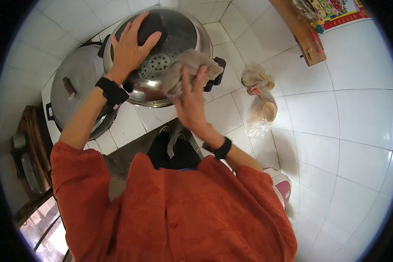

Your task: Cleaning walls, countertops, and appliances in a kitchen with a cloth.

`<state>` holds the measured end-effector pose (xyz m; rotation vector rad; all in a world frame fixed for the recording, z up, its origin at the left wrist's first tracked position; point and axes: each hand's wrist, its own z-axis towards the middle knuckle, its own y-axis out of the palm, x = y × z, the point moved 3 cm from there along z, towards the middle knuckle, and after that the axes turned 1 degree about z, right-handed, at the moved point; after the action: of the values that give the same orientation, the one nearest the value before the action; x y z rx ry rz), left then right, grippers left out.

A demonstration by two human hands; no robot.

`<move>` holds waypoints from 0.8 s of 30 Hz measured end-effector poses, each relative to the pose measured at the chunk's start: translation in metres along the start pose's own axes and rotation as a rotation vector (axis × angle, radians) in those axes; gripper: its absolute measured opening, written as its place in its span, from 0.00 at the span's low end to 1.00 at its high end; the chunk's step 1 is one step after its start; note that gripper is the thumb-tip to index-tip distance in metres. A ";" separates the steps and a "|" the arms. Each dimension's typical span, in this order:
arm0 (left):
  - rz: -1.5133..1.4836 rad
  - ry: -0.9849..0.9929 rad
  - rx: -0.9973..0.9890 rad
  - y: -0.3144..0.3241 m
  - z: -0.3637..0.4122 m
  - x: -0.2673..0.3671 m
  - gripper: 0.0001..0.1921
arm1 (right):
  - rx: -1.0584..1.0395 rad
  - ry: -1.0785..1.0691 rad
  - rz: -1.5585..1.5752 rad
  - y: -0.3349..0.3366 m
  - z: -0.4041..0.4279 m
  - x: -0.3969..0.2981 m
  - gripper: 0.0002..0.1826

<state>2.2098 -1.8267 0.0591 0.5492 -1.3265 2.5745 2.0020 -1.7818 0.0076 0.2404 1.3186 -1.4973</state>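
A large steel steamer pot with a glass lid [180, 31] stands on the white tiled counter, its black side handles sticking out left and right. My left hand [129, 49] curls around the black lid knob [152, 29], thumb on one side and fingers on the other. Over the lid's right front rim lies a crumpled greyish cloth [186, 64], folded and damp-looking. My right hand [191, 104] is slightly blurred and presses the cloth against the lid with its fingers. Through the glass a perforated steamer plate [159, 62] shows; part of it is hidden by the cloth.
To the left sits a wide pot with a grey metal lid [82, 68]. Against the right wall are a bagged jar [257, 82] and a bagged stack of cups [263, 113]. A wooden shelf [301, 36] juts out above. A white and pink appliance [281, 186] is beside my right elbow.
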 end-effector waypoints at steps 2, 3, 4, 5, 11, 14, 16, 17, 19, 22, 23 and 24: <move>-0.017 -0.015 -0.046 0.000 0.000 -0.002 0.30 | -0.032 -0.019 -0.056 0.013 -0.019 -0.018 0.39; -0.040 -0.032 -0.095 -0.001 0.001 -0.005 0.30 | -0.066 -0.107 -0.105 0.021 -0.027 -0.024 0.37; -0.036 -0.027 -0.091 -0.005 0.003 -0.006 0.30 | -0.096 -0.194 -0.156 0.028 -0.037 -0.029 0.34; -0.134 -0.046 -0.199 -0.009 0.005 -0.010 0.30 | -0.093 -0.200 -0.152 0.038 -0.046 -0.033 0.34; -0.380 -0.184 -0.033 -0.075 -0.046 -0.045 0.37 | -0.395 0.069 0.645 0.106 -0.061 -0.008 0.25; -0.868 -0.845 0.008 -0.061 -0.116 -0.069 0.42 | -0.501 0.665 0.894 0.147 -0.059 0.040 0.19; -1.174 -1.159 -0.198 -0.015 -0.164 -0.111 0.44 | -0.512 0.915 1.046 0.149 -0.058 0.048 0.16; -1.260 -1.152 -0.309 0.004 -0.171 -0.115 0.45 | -0.528 0.903 1.037 0.153 -0.055 0.047 0.16; -1.421 -1.183 -0.340 0.035 -0.176 -0.126 0.43 | -0.362 0.890 1.236 0.150 -0.061 0.044 0.15; -1.466 -1.100 -0.369 0.043 -0.174 -0.133 0.40 | -0.273 1.043 1.123 0.154 -0.066 0.045 0.16; -1.450 -1.082 -0.401 0.045 -0.175 -0.134 0.39 | -0.193 1.106 1.087 0.153 -0.067 0.045 0.16; -1.514 -1.109 -0.322 0.058 -0.191 -0.150 0.38 | -0.159 1.234 1.131 0.142 -0.061 0.029 0.17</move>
<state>2.2820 -1.7055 -0.1463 1.9858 -0.7610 0.7269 2.0740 -1.7225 -0.1193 1.6645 1.6788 -0.1442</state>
